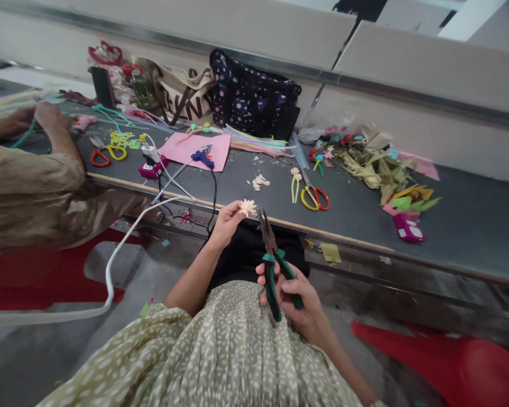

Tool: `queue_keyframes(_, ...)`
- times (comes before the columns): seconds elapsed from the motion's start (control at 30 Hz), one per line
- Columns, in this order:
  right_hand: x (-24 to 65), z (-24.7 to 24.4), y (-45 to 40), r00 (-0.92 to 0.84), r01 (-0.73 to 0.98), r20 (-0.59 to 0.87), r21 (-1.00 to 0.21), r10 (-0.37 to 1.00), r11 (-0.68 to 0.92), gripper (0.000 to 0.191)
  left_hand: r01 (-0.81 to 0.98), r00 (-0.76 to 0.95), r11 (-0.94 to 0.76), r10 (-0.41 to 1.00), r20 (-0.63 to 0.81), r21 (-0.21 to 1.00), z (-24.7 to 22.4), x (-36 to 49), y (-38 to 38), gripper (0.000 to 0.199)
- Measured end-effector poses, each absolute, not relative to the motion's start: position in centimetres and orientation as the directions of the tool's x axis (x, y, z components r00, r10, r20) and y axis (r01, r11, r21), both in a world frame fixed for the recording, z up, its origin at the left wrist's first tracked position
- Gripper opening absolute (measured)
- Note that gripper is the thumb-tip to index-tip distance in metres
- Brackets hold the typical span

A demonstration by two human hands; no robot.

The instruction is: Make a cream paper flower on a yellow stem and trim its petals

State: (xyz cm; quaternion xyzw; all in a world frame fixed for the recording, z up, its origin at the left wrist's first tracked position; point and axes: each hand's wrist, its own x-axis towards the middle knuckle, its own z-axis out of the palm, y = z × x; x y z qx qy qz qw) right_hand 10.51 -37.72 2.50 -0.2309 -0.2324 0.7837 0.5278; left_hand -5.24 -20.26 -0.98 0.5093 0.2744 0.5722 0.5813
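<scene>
Between the fingertips of my left hand (228, 225) is a small cream-coloured flower (248, 207) with thin petals, held just at the table's front edge. My right hand (299, 297) is closed round the green-and-black handles of long-nose pliers (270, 240). The pliers point up and away from me, their jaws slightly apart and close to the flower but not touching it. Beyond my left hand, a small heap of cream scraps (259, 181) lies on the dark table (237, 195). Red-and-yellow-handled scissors (315, 198) rest to the right, beside two small flowers on pale green stems (296, 183).
A blue glue gun (203, 158) lies on pink paper (173, 148), its black cord hanging over the edge. A white cable (114, 260) crosses at left, near a co-worker's hands (51, 118). Bags (254, 93) stand at the back; dried husks (377, 164) lie right.
</scene>
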Motion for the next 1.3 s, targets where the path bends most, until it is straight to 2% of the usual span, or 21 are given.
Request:
queue_keyframes(0.57,10.2,2.2,-37.9,-0.359,-0.697,-0.148,-0.615,0.921,-0.370,0.023,-0.326,0.207,-0.283,0.910,0.360,0.902,-0.6,-5.5,-20.4,0.024)
queue_keyframes(0.83,9.8,2.3,-37.8,-0.346,-0.695,-0.182,-0.609,0.920,-0.382,0.022,-0.344,0.138,-0.226,0.948,0.287,0.912,0.1,-5.6,-20.6,0.030)
queue_keyframes(1.3,10.0,1.7,-38.1,-0.371,-0.689,-0.172,-0.608,0.913,-0.395,0.022,-0.318,0.228,-0.289,0.901,0.369,0.903,-0.3,-5.8,-20.6,0.026)
